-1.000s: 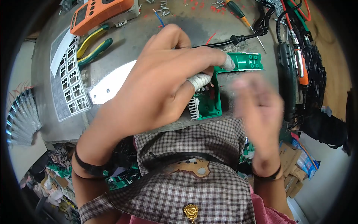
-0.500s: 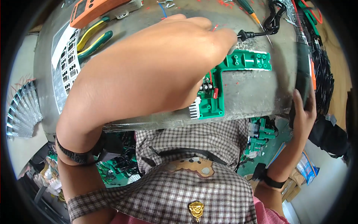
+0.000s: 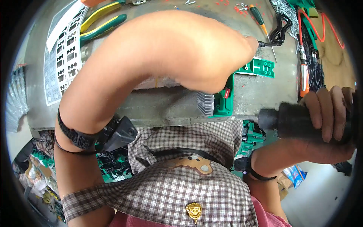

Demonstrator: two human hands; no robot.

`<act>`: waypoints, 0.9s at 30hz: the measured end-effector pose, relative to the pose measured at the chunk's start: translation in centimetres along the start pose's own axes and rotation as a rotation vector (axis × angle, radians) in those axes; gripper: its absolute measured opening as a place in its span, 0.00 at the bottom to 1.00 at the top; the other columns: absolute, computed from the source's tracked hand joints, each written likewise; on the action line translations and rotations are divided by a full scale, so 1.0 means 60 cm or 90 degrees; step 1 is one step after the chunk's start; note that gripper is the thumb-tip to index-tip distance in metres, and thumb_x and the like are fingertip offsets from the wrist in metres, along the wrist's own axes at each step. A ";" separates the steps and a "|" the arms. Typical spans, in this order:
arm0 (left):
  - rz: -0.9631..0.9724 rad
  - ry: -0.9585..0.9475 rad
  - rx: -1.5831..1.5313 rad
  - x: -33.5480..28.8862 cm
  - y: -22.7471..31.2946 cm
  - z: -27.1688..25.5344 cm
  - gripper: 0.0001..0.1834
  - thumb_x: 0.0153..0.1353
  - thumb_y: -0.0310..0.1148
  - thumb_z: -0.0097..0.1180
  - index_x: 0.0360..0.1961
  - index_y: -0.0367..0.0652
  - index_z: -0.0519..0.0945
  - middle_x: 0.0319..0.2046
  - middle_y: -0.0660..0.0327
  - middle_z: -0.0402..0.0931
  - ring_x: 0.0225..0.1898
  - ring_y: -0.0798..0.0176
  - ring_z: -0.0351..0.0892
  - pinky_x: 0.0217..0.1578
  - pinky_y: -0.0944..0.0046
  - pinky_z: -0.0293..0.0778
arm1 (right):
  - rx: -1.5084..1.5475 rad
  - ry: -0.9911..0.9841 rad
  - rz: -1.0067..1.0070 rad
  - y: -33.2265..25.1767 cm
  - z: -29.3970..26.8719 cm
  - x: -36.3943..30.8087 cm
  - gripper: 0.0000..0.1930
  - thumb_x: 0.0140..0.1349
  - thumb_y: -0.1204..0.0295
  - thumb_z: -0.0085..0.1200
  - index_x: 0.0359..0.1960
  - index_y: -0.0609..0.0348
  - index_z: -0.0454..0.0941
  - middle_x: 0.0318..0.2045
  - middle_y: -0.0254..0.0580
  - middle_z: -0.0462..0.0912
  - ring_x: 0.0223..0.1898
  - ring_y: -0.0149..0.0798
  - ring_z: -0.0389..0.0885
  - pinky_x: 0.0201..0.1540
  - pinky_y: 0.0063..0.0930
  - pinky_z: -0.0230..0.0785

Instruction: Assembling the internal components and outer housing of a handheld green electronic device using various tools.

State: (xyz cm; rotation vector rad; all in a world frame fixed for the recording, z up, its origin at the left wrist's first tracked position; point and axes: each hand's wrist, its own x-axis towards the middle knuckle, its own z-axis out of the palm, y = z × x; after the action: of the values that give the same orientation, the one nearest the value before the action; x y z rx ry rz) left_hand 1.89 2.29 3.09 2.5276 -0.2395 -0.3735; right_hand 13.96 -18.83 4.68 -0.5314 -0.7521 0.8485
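Note:
My left hand (image 3: 211, 56) lies over a green plastic housing (image 3: 224, 109), its back turned up and its fingers hidden. What it may be holding cannot be seen. Part of the housing shows below the hand, with a finned grey heat sink (image 3: 205, 104) at its left side and a small red component (image 3: 226, 93) inside. A black power cord (image 3: 279, 32) runs up to the left hand's far side. On the right, my right hand (image 3: 329, 109) is closed round a thick black electric screwdriver (image 3: 298, 120), its nose pointing left toward the housing, apart from it.
Yellow-green pliers (image 3: 107, 29) and a sheet of black-and-white stickers (image 3: 72, 56) lie at the left. Beyond the cord is a green-handled screwdriver (image 3: 257, 16). Loose screws (image 3: 283, 9) and red bits lie at the back; an orange-and-silver tool (image 3: 304, 77) on a red hose is at the right.
My right hand has brought the black electric screwdriver up from the table's right edge, and its nose now points left. My left hand has shifted slightly right over the housing.

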 end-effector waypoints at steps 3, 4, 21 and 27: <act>0.040 -0.019 0.021 0.005 -0.010 0.005 0.18 0.54 0.23 0.53 0.48 0.34 0.70 0.28 0.46 0.77 0.36 0.38 0.79 0.35 0.49 0.72 | -0.082 -0.092 -0.054 0.014 0.005 0.014 0.29 0.70 0.40 0.41 0.58 0.47 0.72 0.26 0.35 0.74 0.16 0.33 0.66 0.20 0.32 0.62; 0.059 0.023 0.033 0.005 -0.009 0.011 0.18 0.54 0.23 0.54 0.48 0.34 0.71 0.28 0.45 0.78 0.37 0.38 0.79 0.35 0.49 0.73 | -0.112 -0.082 -0.044 0.017 0.013 0.015 0.28 0.68 0.41 0.42 0.57 0.47 0.72 0.26 0.34 0.74 0.17 0.32 0.67 0.22 0.31 0.62; 0.119 0.014 -0.049 0.016 -0.025 0.019 0.25 0.51 0.19 0.56 0.54 0.35 0.73 0.42 0.41 0.78 0.46 0.36 0.79 0.43 0.47 0.77 | -0.350 -0.051 0.067 0.065 0.094 0.038 0.18 0.52 0.52 0.56 0.36 0.47 0.68 0.24 0.29 0.72 0.21 0.27 0.67 0.33 0.27 0.61; 0.102 -0.013 -0.076 0.005 -0.014 0.016 0.26 0.49 0.19 0.57 0.54 0.41 0.75 0.47 0.47 0.78 0.50 0.39 0.77 0.49 0.47 0.74 | -0.449 -0.008 -0.050 0.095 0.112 0.021 0.20 0.60 0.47 0.49 0.39 0.50 0.68 0.23 0.31 0.68 0.22 0.31 0.67 0.32 0.30 0.62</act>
State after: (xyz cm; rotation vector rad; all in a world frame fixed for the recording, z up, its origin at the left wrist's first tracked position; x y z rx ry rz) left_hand 1.96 2.41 1.77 2.3700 -0.4132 -0.3392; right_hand 6.71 -13.78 5.48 -1.1130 -1.0781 0.4943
